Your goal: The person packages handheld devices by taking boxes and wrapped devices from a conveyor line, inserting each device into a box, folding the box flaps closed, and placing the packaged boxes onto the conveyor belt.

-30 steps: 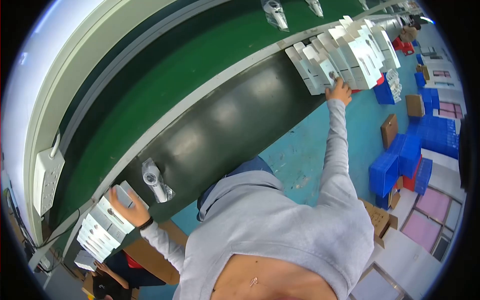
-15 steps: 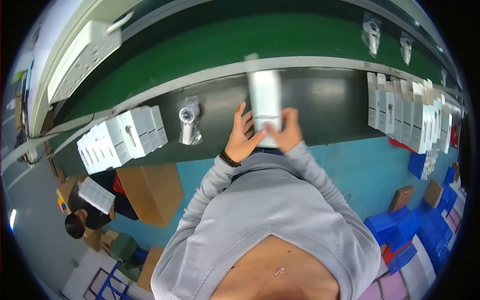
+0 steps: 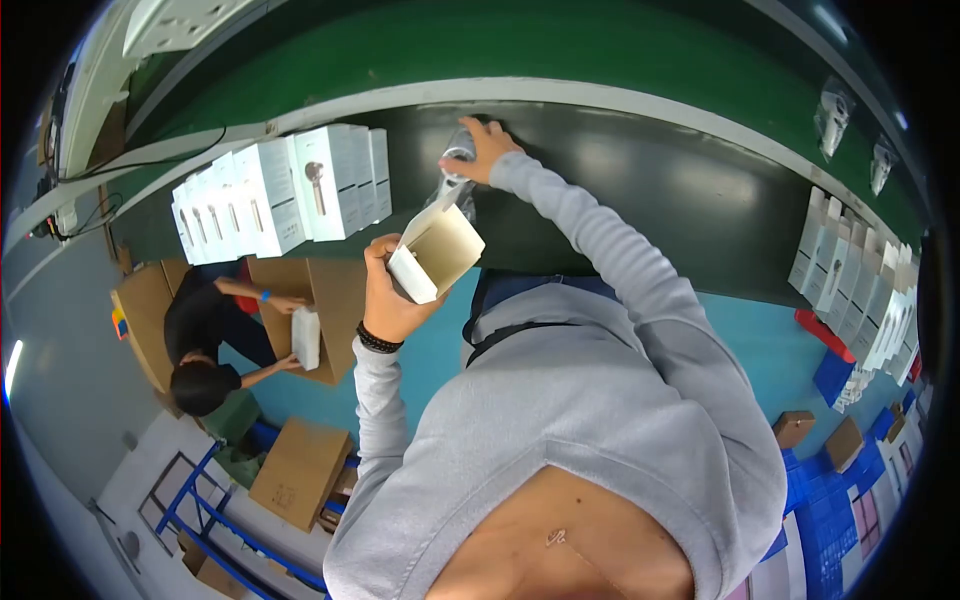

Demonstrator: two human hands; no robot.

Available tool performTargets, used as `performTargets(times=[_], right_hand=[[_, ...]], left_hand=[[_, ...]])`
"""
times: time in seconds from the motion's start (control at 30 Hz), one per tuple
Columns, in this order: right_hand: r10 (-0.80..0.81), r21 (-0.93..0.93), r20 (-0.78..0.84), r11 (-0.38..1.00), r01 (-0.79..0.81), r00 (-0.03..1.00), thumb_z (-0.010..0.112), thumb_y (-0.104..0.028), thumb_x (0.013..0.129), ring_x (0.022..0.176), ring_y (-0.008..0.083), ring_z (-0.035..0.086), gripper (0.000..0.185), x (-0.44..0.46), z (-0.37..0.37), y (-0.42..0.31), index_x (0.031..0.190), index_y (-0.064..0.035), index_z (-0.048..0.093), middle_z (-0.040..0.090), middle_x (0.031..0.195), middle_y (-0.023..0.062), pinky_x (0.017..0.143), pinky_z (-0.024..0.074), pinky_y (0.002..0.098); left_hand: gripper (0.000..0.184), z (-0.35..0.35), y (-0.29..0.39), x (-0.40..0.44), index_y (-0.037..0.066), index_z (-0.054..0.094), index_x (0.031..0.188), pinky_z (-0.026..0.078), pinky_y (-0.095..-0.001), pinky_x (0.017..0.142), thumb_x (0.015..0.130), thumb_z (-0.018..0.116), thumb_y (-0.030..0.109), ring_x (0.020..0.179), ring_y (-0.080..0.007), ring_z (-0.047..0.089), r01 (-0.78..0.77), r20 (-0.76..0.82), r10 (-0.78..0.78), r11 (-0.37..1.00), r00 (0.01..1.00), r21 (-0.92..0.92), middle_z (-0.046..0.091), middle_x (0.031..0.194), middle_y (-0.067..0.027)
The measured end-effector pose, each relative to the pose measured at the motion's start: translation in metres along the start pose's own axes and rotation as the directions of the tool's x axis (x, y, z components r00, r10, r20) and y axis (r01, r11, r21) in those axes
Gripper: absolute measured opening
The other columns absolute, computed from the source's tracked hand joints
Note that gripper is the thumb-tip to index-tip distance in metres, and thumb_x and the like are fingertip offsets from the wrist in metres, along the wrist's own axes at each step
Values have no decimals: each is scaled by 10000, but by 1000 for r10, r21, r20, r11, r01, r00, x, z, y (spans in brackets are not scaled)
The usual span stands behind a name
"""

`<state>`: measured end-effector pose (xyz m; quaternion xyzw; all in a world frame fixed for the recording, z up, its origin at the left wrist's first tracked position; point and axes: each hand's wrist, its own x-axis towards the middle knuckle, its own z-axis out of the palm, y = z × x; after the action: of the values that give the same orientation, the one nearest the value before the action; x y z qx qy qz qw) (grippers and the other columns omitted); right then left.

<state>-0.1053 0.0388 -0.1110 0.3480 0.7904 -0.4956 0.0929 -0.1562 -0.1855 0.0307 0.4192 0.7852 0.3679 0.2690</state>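
Note:
My left hand (image 3: 392, 305) is closed around a small white carton (image 3: 452, 252), whose top is open and faces up and right. I can see its bare inner walls. Over the dark bench, my right hand (image 3: 487, 150) has its fingers curled round the round grey head of a bagged handheld device (image 3: 456, 172). The device has a pale handle and clear plastic wrap. Its lower end is partly hidden behind the carton's raised flap.
White printed cartons (image 3: 330, 185) stand in a row on the left. More cartons with raised flaps (image 3: 860, 280) line the right end. Bagged devices (image 3: 833, 118) lie on the green surface. A co-worker (image 3: 205, 330) bends over a cardboard box (image 3: 335, 290) at left.
The carton has gone from both hands to my left hand alone, moved left and tilted to show its opening. My right hand has reached to the bagged device and taken hold of it.

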Motion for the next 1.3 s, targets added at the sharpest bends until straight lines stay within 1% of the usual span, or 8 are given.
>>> performTargets(times=[0.2, 0.53, 0.57, 0.67, 0.7, 0.73, 0.83, 1.3], right_hand=[[87, 6, -69, 996, -87, 994, 588, -627, 743, 1200, 368, 443, 658, 52, 51, 14, 1224, -181, 541, 415, 1311, 212, 983, 400, 403], [39, 321, -236, 946, 40, 971, 567, -382, 739, 643, 399, 572, 388, 58, 68, 61, 668, -4, 614, 595, 682, 225, 656, 470, 430], [78, 406, -217, 914, 18, 973, 582, -360, 722, 629, 388, 581, 368, 53, 64, 73, 642, -2, 608, 597, 658, 213, 613, 456, 426], [94, 517, -422, 842, 155, 902, 608, -273, 738, 470, 269, 486, 325, 21, 36, 102, 594, 11, 546, 516, 545, 186, 521, 412, 390], [43, 382, -460, 911, 153, 887, 607, -257, 744, 454, 247, 476, 317, 6, 15, 106, 592, 13, 540, 497, 533, 186, 511, 401, 396], [69, 407, -517, 896, 174, 853, 609, -238, 748, 440, 185, 428, 318, -3, 9, 115, 576, 12, 515, 454, 504, 167, 479, 371, 381], [132, 487, -536, 855, 177, 834, 601, -198, 760, 451, 121, 344, 305, -40, -28, 136, 565, 9, 488, 375, 473, 103, 443, 320, 350], [285, 466, -840, 816, 343, 462, 562, -23, 830, 509, 28, 325, 296, -217, -172, 108, 560, -13, 443, 382, 520, -47, 447, 255, 245]], left_hand=[[771, -18, -17, -8, 44, 317, 1124, 431, -337, 850, 573, 852, 123, 987, -218, 512, 35, -36, -41, 990, 999, -135, 448, 1105, -140], [828, -15, -64, 7, 5, 332, 1190, 471, -357, 823, 582, 859, 200, 966, -255, 573, 364, 145, -334, 878, 931, -312, 522, 1067, -168], [806, -15, -61, 7, -4, 361, 1168, 483, -353, 818, 578, 857, 228, 934, -277, 600, 131, 148, -153, 980, 977, 150, 563, 1018, -188], [729, -19, -61, 7, 14, 432, 1102, 486, -385, 790, 552, 853, 243, 923, -321, 603, 314, 165, -317, 948, 934, 45, 579, 989, -185], [692, -19, -30, 16, 15, 443, 1082, 485, -386, 764, 553, 843, 210, 904, -342, 590, 110, 279, -229, 916, 932, 385, 574, 959, -182], [693, -13, -16, 21, 5, 435, 1087, 483, -387, 745, 555, 838, 192, 895, -351, 575, -94, 364, -22, 950, 931, 297, 552, 956, -182], [727, 8, -28, 30, -16, 399, 1109, 448, -365, 815, 574, 837, 207, 914, -299, 533, 82, 222, -121, 981, 968, 175, 477, 1009, -174], [818, 76, 2, 47, 24, 314, 1113, 429, -395, 868, 551, 876, 213, 1033, -287, 508, -221, 168, 217, 975, 962, 6, 437, 1118, -165]])
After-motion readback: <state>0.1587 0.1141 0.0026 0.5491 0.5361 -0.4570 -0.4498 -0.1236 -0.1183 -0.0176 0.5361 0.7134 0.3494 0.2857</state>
